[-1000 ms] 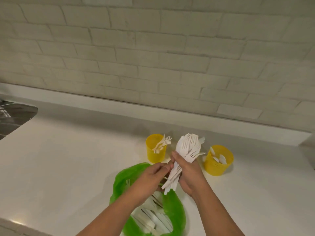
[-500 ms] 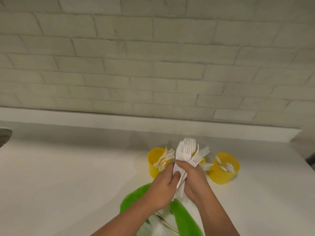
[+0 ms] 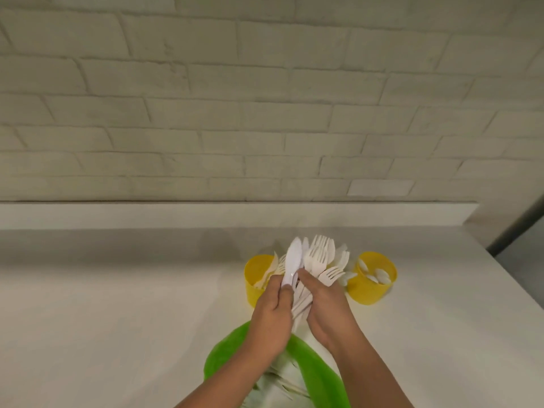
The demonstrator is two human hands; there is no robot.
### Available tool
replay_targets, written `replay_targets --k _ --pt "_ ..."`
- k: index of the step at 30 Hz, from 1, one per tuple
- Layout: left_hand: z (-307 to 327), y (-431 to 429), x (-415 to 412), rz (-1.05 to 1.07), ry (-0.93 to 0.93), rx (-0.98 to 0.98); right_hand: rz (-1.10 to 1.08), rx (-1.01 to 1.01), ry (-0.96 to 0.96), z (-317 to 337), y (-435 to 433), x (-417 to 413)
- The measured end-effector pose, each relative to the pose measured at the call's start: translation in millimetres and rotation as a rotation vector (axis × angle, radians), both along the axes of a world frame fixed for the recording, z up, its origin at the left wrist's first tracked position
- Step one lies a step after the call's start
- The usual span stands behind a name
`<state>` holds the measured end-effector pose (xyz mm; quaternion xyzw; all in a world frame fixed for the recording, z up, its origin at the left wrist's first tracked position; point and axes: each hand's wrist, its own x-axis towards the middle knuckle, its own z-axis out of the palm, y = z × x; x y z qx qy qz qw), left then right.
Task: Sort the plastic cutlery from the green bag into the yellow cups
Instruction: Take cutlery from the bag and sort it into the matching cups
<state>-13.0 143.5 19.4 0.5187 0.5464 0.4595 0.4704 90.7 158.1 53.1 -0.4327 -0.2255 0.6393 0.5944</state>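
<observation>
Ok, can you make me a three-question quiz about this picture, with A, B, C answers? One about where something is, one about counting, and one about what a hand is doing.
1. Where is the green plastic bag? A) nearer the person than the round yellow plastic cups B) farther away than them C) inside one
2. How many yellow cups show? A) one B) two C) five
3. What is the right hand doing? A) lying flat and open B) gripping a bundle of white plastic forks C) hanging empty

Answers: 1 A, it lies lowest in the picture, closest to the person; 2 B, one on each side of the forks; 3 B, the fingers curl round the handles.
</observation>
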Motion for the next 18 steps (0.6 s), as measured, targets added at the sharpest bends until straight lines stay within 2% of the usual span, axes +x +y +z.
replay_targets --k 3,10,15,18 --pt "4 3 3 -0.009 -0.118 -0.078 -0.010 -0.019 -0.004 3 1 2" --pt "9 8 22 -0.002 -0.177 -0.067 0.033 0.009 -0.040 13 4 16" --pt "21 17 30 0.080 -0.213 -0.147 0.092 -0.045 -0.118 22 14 69" --pt "32 16 35 0.045 -0.345 -0.132 0.195 0.011 -0.121 35 22 107"
